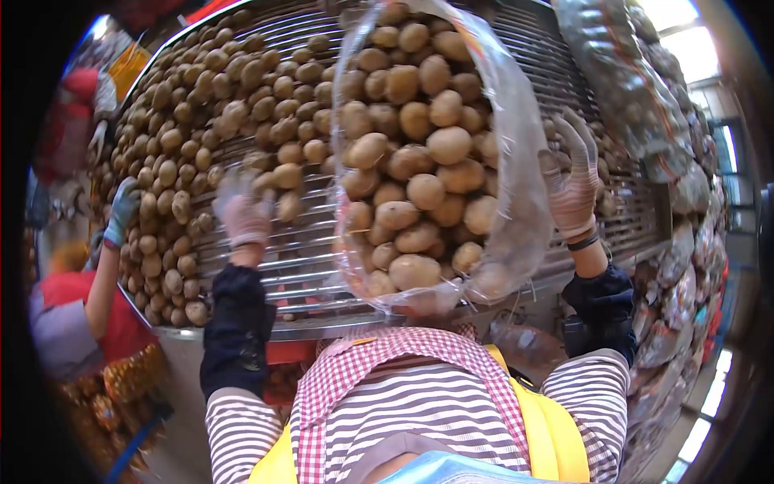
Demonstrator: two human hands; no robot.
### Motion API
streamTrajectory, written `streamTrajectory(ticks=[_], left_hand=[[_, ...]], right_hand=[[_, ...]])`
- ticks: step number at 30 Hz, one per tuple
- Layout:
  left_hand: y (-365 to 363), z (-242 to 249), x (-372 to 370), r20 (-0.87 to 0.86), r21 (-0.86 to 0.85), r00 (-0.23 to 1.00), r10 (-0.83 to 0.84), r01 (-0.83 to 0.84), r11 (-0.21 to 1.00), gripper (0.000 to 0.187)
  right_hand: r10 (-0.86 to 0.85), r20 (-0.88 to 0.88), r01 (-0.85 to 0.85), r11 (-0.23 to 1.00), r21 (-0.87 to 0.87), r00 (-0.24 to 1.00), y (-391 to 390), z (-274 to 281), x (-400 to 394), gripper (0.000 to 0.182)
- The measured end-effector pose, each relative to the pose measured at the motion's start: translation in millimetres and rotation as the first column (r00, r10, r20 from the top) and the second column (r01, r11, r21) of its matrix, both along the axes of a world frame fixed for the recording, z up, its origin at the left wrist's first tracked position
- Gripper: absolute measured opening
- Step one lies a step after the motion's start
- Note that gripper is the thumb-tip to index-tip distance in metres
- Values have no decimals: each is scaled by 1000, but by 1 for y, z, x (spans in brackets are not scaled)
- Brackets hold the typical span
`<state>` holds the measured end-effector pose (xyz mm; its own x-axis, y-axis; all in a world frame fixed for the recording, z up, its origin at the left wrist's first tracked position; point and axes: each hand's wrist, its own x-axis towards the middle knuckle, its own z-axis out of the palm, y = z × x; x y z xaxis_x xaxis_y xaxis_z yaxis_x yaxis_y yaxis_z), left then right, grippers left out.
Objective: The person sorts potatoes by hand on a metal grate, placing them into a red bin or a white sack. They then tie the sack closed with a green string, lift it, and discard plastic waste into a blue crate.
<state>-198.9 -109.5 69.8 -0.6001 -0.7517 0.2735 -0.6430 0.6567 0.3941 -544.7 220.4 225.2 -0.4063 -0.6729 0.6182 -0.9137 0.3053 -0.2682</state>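
A clear plastic bag point(520, 153) stands in front of me with its mouth wide, filled with potatoes point(426, 192). It rests on a metal slatted table point(310, 270). To the left of the bag, my left hand point(245, 216), in a pale glove, is over the slats beside some loose potatoes point(288, 176). Motion smears its fingers, and I cannot tell whether they grip one. On the bag's right side is my right hand point(574, 173), in a striped glove, its fingers stretched up and thumb apart, with nothing in it.
Many loose potatoes point(173, 169) cover the table's left and far side. At left, another person's gloved hand point(122, 211) reaches to the table edge. Filled plastic bags point(625, 77) are stacked along the right. A net sack point(133, 373) sits at lower left.
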Motion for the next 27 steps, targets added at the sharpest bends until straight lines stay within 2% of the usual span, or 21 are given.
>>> streamTrajectory(ticks=[1,3,4,5,6,7,8,11,12,14,15,16,18,19,20,21,22,23,24,25,27], left_hand=[[-9,11,-2,-116,-312,992,-52,13,950,35],[39,72,-27,-254,53,943,-217,238,970,32],[75,95,-44,-319,270,910,-266,356,894,30],[106,102,-61,-299,305,870,-391,475,825,32],[132,108,-80,-280,340,815,-507,578,742,34],[155,118,-101,-198,236,790,-580,612,755,37],[175,128,-121,-106,135,763,-638,646,751,41],[210,147,-164,114,55,776,-620,618,784,49],[212,146,-174,126,46,783,-609,609,792,49],[212,143,-191,216,179,806,-551,522,834,53],[213,138,-197,72,38,813,-578,577,816,57],[217,143,-207,84,28,819,-568,567,823,57],[226,151,-237,175,-45,802,-571,586,809,58],[228,159,-248,179,-57,808,-562,579,814,58],[228,167,-258,163,210,811,-561,527,823,57],[228,172,-263,146,464,822,-550,434,772,57],[234,166,-264,152,452,832,-534,422,786,57],[244,150,-258,-57,620,893,-447,383,685,57],[252,136,-254,-246,753,920,-305,380,537,58],[254,126,-251,-252,749,919,-303,384,541,58],[255,111,-247,-456,764,861,-225,508,397,55]], right_hand=[[-153,96,150,988,42,983,36,-22,-14,48],[-388,376,330,920,211,842,115,-79,-38,54],[-457,537,330,888,321,709,151,-114,-44,58],[-419,801,277,904,324,428,177,-150,-45,64],[-327,941,217,928,303,84,194,-177,-39,71],[-108,973,193,970,148,-203,200,-191,-23,79],[108,874,207,978,-9,-473,203,-202,-6,87],[5,907,32,999,9,-422,195,-149,21,99],[13,905,20,1000,-5,-426,199,-158,20,99],[-7,828,-107,992,-65,-561,206,-178,13,105],[-31,828,-167,983,-76,-560,204,-179,10,107],[-26,826,-178,980,-91,-563,206,-180,6,107],[-289,850,-340,930,140,-440,209,-180,-4,106],[-313,903,-358,912,200,-294,199,-146,3,102],[-306,908,-369,910,189,-288,197,-137,2,102],[-380,905,-376,880,290,-190,195,-133,1,101],[-446,890,-368,846,387,-90,192,-133,1,100],[-267,964,-309,916,256,6,194,-156,1,94],[-261,965,-315,915,252,13,192,-159,5,94],[-242,969,-216,950,225,-56,191,-160,9,90],[-151,978,-74,987,141,-145,202,-192,9,76]])
